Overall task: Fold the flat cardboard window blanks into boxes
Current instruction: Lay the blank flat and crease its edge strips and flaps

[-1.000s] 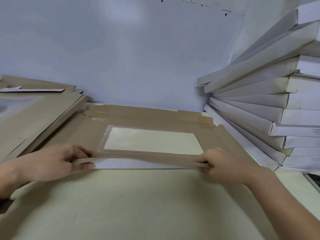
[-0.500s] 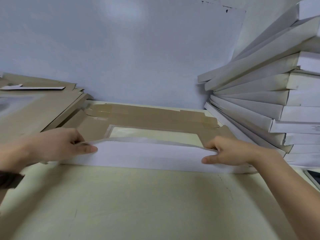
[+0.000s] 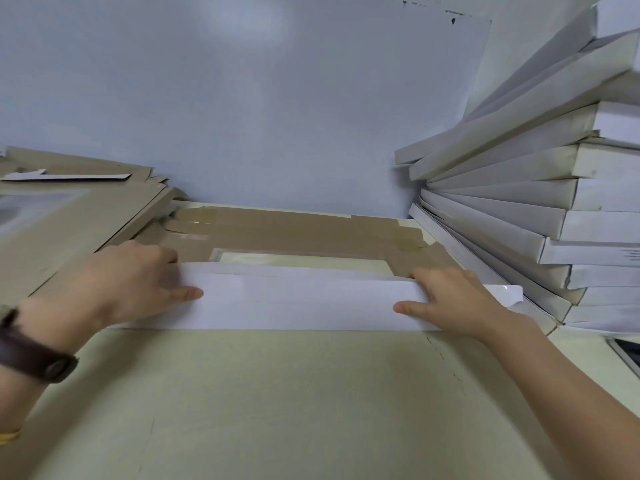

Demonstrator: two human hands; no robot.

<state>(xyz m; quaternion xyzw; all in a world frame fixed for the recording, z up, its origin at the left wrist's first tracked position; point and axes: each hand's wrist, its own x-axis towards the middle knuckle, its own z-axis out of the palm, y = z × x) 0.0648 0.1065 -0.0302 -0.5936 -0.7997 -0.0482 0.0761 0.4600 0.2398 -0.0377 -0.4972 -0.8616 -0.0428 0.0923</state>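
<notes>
- The cardboard window blank (image 3: 298, 230) lies flat on the pale table (image 3: 277, 403), brown side up, its far edge close to the grey wall (image 3: 242, 98).
- Its clear window (image 3: 304, 259) sits in the middle of the brown panel, partly hidden behind the raised flap.
- The near flap (image 3: 298, 299) stands up from the table, its white face turned toward the camera, and runs left to right between the 2 hands.
- The left hand (image 3: 131, 282) grips the left end of the flap: the thumb (image 3: 187, 293) lies flat on the white face, and the other fingers curl over the top edge onto the brown side behind.
- The right hand (image 3: 453, 299) grips the right end the same way: the thumb (image 3: 408, 307) presses on the white face and the fingers (image 3: 436, 275) reach over the top edge.
- A short glossy tab (image 3: 505, 294) of the flap sticks out to the right, beyond the right hand.
- A dark strap (image 3: 34, 358) circles the left wrist.
- To the left, a pile of flat brown blanks (image 3: 69, 216) touches or overlaps the blank's left edge.
- To the right, a leaning stack of folded white boxes (image 3: 540, 188) rises just beside the blank's right edge.
</notes>
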